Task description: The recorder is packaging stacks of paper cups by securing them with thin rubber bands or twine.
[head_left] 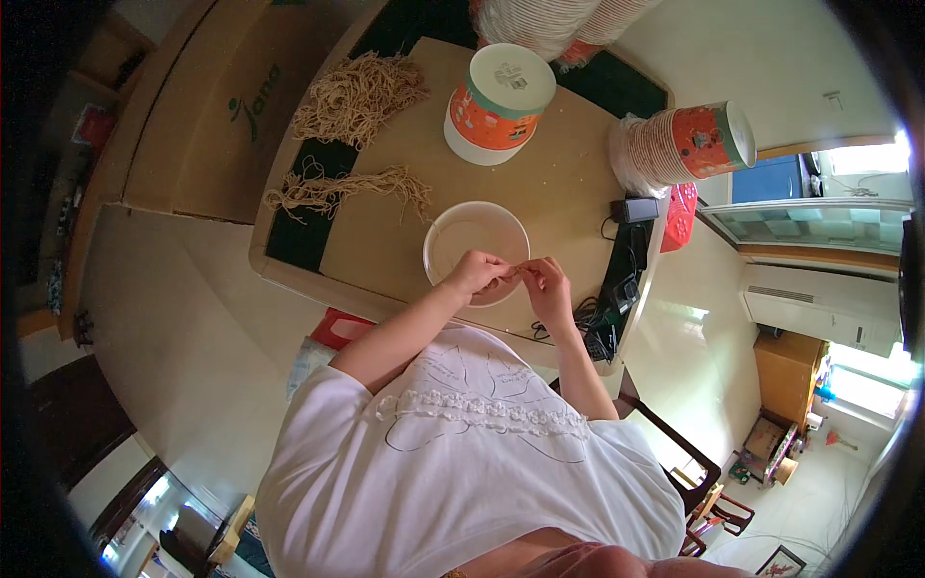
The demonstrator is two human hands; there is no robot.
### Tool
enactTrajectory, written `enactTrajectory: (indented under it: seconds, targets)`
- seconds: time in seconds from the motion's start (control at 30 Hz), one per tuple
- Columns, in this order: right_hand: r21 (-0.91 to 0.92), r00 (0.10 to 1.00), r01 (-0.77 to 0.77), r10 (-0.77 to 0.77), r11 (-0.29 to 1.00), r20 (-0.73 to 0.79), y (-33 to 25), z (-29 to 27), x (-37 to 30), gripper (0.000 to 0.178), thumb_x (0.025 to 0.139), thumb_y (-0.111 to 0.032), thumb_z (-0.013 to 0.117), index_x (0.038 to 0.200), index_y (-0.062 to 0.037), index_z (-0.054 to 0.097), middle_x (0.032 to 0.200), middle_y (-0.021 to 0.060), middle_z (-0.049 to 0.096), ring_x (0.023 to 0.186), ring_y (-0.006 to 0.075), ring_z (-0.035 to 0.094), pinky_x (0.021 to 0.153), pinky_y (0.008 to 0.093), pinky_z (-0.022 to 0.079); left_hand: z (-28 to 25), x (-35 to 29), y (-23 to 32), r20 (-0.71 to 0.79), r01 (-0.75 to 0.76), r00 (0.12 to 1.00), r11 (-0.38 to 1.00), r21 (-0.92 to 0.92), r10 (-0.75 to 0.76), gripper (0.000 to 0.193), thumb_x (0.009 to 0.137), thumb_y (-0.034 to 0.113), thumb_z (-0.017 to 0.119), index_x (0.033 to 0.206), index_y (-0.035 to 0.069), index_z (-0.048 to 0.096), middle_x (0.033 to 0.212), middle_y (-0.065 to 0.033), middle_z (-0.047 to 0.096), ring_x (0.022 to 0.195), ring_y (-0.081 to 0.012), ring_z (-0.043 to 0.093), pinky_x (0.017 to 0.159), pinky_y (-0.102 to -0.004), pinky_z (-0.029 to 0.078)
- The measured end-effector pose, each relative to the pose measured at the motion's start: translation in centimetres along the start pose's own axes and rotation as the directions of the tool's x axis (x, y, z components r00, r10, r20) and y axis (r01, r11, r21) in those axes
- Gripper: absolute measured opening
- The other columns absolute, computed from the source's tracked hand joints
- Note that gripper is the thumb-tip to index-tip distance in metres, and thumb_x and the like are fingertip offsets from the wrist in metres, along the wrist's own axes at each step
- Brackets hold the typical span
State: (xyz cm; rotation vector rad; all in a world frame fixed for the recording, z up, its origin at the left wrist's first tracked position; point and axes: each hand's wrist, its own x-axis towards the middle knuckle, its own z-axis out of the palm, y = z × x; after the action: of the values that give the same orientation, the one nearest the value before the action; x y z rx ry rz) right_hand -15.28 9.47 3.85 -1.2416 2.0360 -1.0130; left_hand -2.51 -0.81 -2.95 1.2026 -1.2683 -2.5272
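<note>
My left hand [478, 275] and my right hand [548, 287] meet above the near right rim of a white paper bucket [474, 231]. Both are closed in a pinch, fingertips almost touching. Whatever thin thing they hold between them is too small to make out. The bucket stands upright on the brown board, its mouth facing up. To its left lies a loose bundle of beige string [361, 191], and behind that a bigger tangled heap of string [356, 98].
An upside-down white bucket with an orange printed sleeve [496, 111] stands behind. At the right lie a stack of nested buckets [674, 144], a black adapter [635, 210] and cables [590, 316]. Plastic-wrapped stacks [549, 24] fill the back. A large cardboard box [226, 106] stands at the left.
</note>
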Motion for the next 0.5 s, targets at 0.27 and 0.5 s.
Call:
enactTrajectory:
  seconds: [0.27, 0.5]
  targets:
    - [0.029, 1.000, -0.015, 0.016, 0.999, -0.023, 0.05, 0.20, -0.22, 0.007, 0.084, -0.005, 0.064, 0.090, -0.0028, 0.067, 0.079, 0.0100, 0.058, 0.065, 0.0185, 0.055, 0.060, 0.0287, 0.045, 0.14, -0.45, 0.43, 0.006, 0.045, 0.999, 0.993, -0.112, -0.044, 0.012, 0.088, 0.014, 0.062, 0.089, 0.005, 0.070, 0.069, 0.0017, 0.062, 0.048, -0.0037, 0.046, 0.041, -0.0184, 0.032]
    - [0.028, 0.998, -0.015, 0.017, 1.000, -0.068, -0.19, 0.22, -0.58, 0.009, 0.083, -0.004, 0.066, 0.091, -0.0036, 0.069, 0.077, 0.0059, 0.058, 0.067, 0.0135, 0.053, 0.060, 0.0252, 0.042, -0.11, -0.18, 0.21, 0.116, 0.162, 0.984, 0.939, -0.302, -0.133, 0.012, 0.088, 0.014, 0.063, 0.089, 0.003, 0.069, 0.069, 0.0003, 0.061, 0.046, -0.0047, 0.043, 0.039, -0.0195, 0.030]
